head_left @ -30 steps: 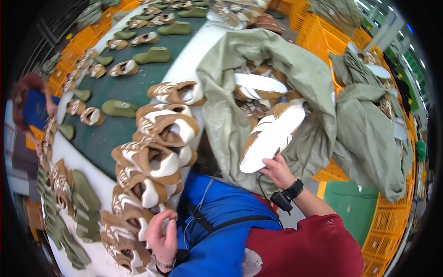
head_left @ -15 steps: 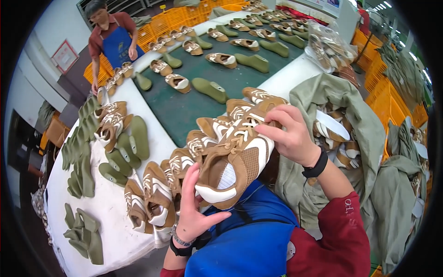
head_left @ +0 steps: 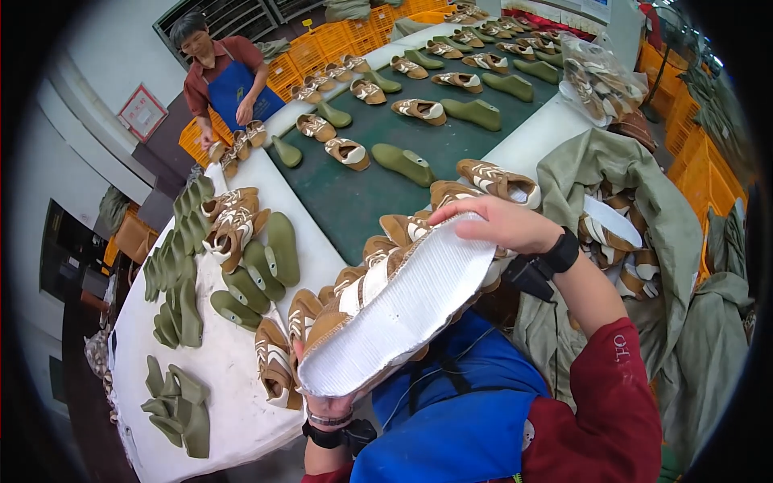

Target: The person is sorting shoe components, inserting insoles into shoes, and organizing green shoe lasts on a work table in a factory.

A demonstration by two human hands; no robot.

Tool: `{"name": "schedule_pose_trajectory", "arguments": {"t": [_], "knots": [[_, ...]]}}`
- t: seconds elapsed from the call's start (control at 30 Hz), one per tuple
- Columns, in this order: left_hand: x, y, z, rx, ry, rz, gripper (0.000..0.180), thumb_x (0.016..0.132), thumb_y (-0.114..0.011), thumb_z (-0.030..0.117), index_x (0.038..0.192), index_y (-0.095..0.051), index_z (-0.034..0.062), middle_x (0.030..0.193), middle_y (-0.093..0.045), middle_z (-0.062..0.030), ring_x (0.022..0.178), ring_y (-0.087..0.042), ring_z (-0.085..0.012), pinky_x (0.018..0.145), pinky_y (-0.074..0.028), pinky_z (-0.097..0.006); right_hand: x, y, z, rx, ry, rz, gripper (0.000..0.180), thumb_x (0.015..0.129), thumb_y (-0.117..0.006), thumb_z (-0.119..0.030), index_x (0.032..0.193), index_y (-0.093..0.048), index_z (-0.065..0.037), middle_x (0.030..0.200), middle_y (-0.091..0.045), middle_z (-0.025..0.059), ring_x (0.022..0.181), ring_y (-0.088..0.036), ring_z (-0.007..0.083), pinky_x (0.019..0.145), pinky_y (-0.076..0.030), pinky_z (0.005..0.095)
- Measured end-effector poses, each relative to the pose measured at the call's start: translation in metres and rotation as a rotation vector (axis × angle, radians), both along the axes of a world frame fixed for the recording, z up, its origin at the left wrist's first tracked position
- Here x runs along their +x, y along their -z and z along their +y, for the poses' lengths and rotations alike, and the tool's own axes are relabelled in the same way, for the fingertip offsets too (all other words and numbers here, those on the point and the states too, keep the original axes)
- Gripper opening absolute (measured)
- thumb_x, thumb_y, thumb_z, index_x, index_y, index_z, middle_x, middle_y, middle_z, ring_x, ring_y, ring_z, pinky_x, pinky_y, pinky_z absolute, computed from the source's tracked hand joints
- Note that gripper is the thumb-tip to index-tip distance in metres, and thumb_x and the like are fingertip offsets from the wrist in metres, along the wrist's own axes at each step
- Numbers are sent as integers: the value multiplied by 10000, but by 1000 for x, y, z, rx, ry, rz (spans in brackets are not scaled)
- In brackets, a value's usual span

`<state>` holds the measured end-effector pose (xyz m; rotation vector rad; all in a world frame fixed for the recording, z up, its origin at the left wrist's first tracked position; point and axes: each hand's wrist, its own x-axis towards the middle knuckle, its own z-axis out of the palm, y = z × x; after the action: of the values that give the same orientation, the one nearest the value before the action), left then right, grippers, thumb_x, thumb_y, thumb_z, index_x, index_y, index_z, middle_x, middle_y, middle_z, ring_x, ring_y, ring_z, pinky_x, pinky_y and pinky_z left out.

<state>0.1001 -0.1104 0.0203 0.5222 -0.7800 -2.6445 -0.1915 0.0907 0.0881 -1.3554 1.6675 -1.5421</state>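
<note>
A brown and white shoe upper [head_left: 403,306] is held up between my hands, tilted, with its ridged white underside facing me. My right hand [head_left: 511,225] grips its upper right end, thumb and fingers on the edge. My left hand [head_left: 332,405] is closed round the lower left end, and the shoe hides most of its fingers. Behind the held shoe, a row of similar brown shoes [head_left: 276,366] lines the white table edge; some are covered by it. To the left lie green shoe lasts [head_left: 279,248] beside a small pile of brown shoes [head_left: 233,229].
A green belt [head_left: 322,205] carries shoes and lasts between white table edges. At my right stands a grey-green cloth sack [head_left: 555,177] of shoes. A clear bag of shoes [head_left: 600,76] sits farther back. A co-worker in a blue apron [head_left: 241,88] handles shoes at far left.
The shoe in my hands has been turned over: its laced top and opening faced me before, now its white underside does. The co-worker's hands have shifted over the shoes.
</note>
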Motion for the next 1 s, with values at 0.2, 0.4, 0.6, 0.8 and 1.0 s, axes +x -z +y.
{"name": "schedule_pose_trajectory", "arguments": {"t": [0.2, 0.4, 0.6, 0.8, 1.0], "knots": [[4, -7, -7, 249, -90, -52, 659, 850, -357, 595, 1198, -475, 47, 1106, -573, -150, 1004, -563, -277, 840, -468, -445, 16, 20, 6, -37, -287, -771, 412, 819, -580, -137, 1150, -421, 50, 947, -600, 138, 684, -650, 192, 544, -539, 219], [9, -53, -51, -350, -50, -175, 563, 879, -419, 496, 1197, -434, 32, 1136, -545, -101, 1002, -549, -199, 894, -421, -307, 25, 10, 5, 6, -193, -676, 579, 815, -581, -85, 1314, -291, -32, 1166, -490, 159, 961, -561, 197, 808, -476, 325], [-15, -109, -187, -1627, 5, -659, 254, 790, -637, 178, 962, -519, 33, 775, -532, -18, 729, -508, -92, 638, -420, -221, 17, 34, 34, 103, 218, -457, 307, 834, -517, -42, 1132, -473, 18, 877, -615, 129, 783, -604, 172, 710, -490, 272], [-53, -60, -390, -2135, -356, -847, 340, 643, -646, 11, 964, -537, 25, 1247, -387, -246, 1167, -375, -407, 969, -348, -365, 17, 49, 51, 105, 546, -499, 233, 822, -489, -25, 1050, -506, 21, 773, -610, 106, 661, -590, 146, 623, -493, 245], [-33, -4, -456, -1949, -794, -1139, 489, 635, -551, -89, 1096, -547, 73, 1307, -333, -266, 1203, -347, -397, 995, -331, -369, 4, 64, 48, 124, 655, -538, 219, 831, -478, -31, 1046, -502, 10, 758, -595, 84, 638, -571, 130, 611, -483, 231]]}}
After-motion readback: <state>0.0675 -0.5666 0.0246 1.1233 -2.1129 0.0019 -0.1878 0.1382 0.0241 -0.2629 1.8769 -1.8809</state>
